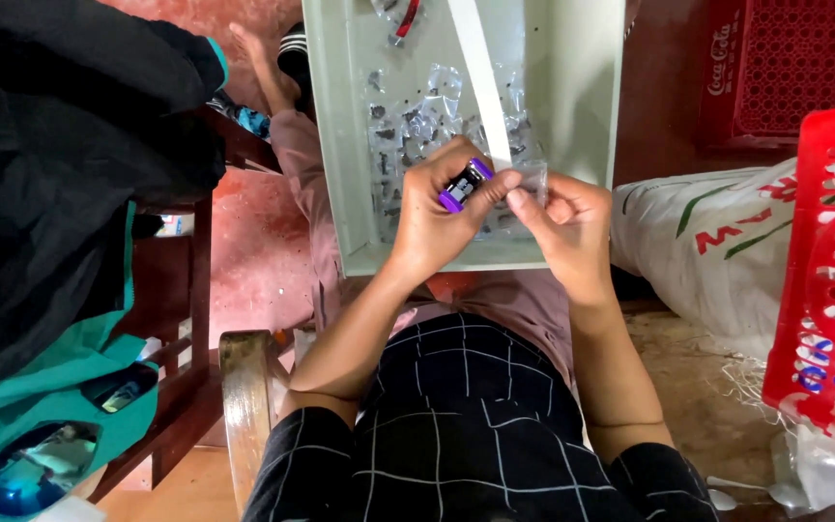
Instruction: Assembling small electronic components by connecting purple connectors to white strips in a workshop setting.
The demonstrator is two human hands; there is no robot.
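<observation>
Nearest, both hands meet over the lap — the left hand [434, 224] pinches a small purple-and-black lighter [465, 184] at its fingertips, the right hand [572, 224] pinches a clear plastic sleeve [531, 177] just right of it. Beyond lies a pale green tray [340, 135] strewn with clear wrappers [417, 116].

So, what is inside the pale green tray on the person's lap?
The pale green tray holds many small clear plastic bags with dark little parts inside, and a white strip. The left hand and right hand cover its near end.
</observation>
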